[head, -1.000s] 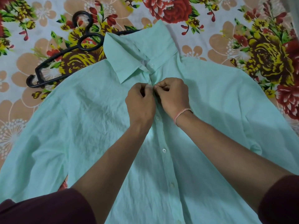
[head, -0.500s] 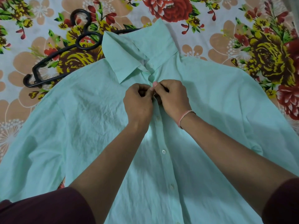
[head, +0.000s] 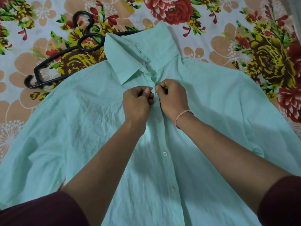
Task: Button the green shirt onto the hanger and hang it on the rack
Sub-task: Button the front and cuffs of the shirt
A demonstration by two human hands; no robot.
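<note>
From the head camera, the whole field was covered by a floral bedsheet (head: 211, 51), pale with large red, yellow and peach flowers; no wall or other part of the room could be seen. The green shirt (head: 81, 128) lay spread flat on it, front up, filling the centre and lower part of the view, its collar (head: 138, 51) toward 12 o'clock and its sleeves running out toward 8 and 4 o'clock. A black hanger (head: 65, 51) lay on the sheet at about 10 o'clock from the collar, its hook pointing to 12 o'clock and one arm passing under the collar's edge; it was not inside the shirt.

Both forearms reached in from 6 o'clock, with dark maroon sleeves (head: 40, 211) pushed up. The left hand (head: 136, 105) was curled nearly closed, thumb and forefinger pinching the placket fabric just at 9 o'clock of a small white button (head: 153, 91) below the collar. The right hand (head: 173, 98), with a pink thread band (head: 180, 116) at the wrist, was likewise curled tight, its fingertips nipping the opposite edge of the placket at 3 o'clock of that button. The collar button (head: 153, 67) sat at 12 o'clock of the hands; three more buttons ran down toward 6 o'clock.
</note>
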